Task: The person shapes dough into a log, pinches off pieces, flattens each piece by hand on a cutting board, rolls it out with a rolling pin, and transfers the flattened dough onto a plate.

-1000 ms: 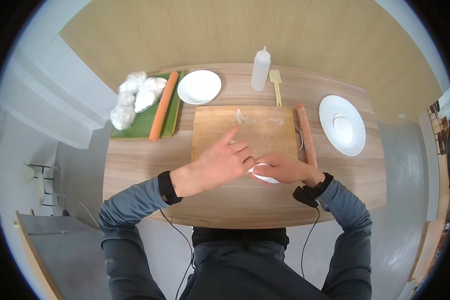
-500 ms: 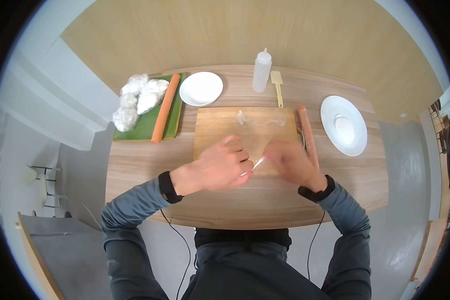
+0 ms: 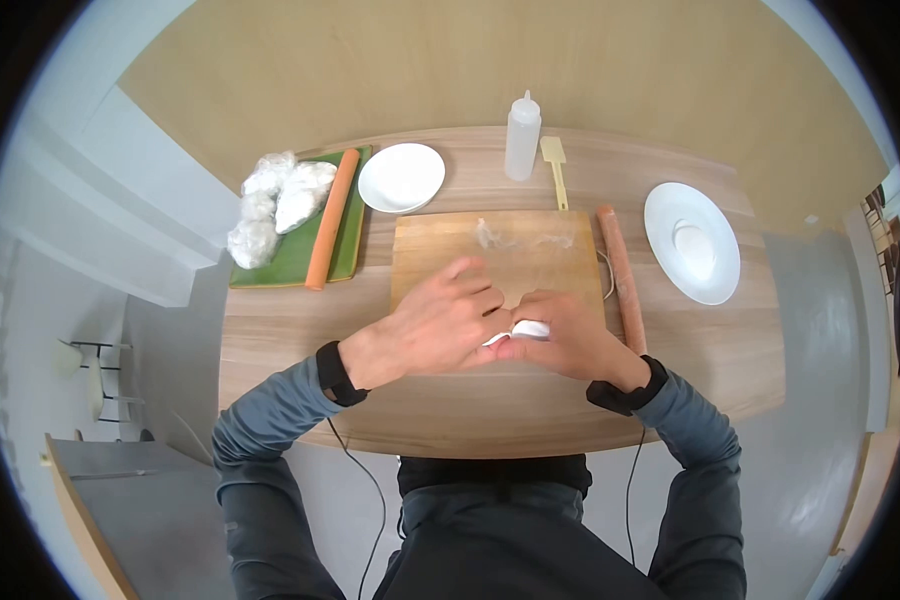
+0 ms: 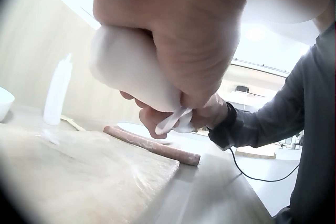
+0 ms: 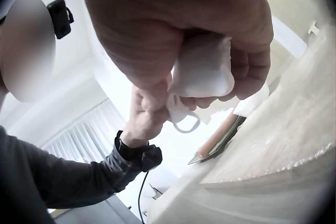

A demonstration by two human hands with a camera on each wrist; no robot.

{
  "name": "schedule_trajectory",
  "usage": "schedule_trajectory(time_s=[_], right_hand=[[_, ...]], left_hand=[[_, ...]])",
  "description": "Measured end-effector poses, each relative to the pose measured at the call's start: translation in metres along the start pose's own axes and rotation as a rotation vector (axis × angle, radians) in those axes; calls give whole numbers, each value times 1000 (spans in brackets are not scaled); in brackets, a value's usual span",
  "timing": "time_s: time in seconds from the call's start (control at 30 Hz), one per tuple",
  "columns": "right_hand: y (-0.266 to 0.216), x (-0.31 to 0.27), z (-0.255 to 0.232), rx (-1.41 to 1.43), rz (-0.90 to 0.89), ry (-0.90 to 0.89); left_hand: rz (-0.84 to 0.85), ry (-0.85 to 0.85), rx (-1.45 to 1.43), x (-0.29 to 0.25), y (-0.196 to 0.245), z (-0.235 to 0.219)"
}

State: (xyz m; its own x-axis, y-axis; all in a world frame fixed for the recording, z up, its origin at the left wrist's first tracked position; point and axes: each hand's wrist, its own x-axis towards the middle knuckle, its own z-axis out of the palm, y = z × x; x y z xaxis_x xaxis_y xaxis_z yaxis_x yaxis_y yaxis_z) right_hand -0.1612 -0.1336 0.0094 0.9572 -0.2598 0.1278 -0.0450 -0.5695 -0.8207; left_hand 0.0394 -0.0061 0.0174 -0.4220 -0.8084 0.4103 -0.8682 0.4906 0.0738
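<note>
Left hand (image 3: 438, 322) and right hand (image 3: 573, 338), fingers curled, gripped and partly hid a soft white lump (image 3: 531, 329) near a rectangular wooden board (image 3: 440, 245), flanked by a dusty orange cylindrical rod (image 3: 622, 278), then a white oval plate (image 3: 666, 222).

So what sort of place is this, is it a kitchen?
Maybe a kitchen or a cooking classroom, but I can't tell which. It looks like a spot for making food: the table holds a wooden board, a squeeze bottle and a spatula.
</note>
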Motion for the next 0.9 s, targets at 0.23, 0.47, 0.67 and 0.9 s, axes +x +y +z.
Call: schedule_trajectory(time_s=[0.23,0.47,0.67,0.9], right_hand=[[47,-6,-19,178,35,557],[38,-11,-78,861,27,1060],[65,-47,-38,533,168,633],[63,-49,-8,823,72,469]], left_hand=[[26,-98,-13,-11,2,-6],[-84,-74,-80,-30,-23,-16],[-552,-25,-130,-18,-121,-11],[-761,-85,-31,-16,-220,30]])
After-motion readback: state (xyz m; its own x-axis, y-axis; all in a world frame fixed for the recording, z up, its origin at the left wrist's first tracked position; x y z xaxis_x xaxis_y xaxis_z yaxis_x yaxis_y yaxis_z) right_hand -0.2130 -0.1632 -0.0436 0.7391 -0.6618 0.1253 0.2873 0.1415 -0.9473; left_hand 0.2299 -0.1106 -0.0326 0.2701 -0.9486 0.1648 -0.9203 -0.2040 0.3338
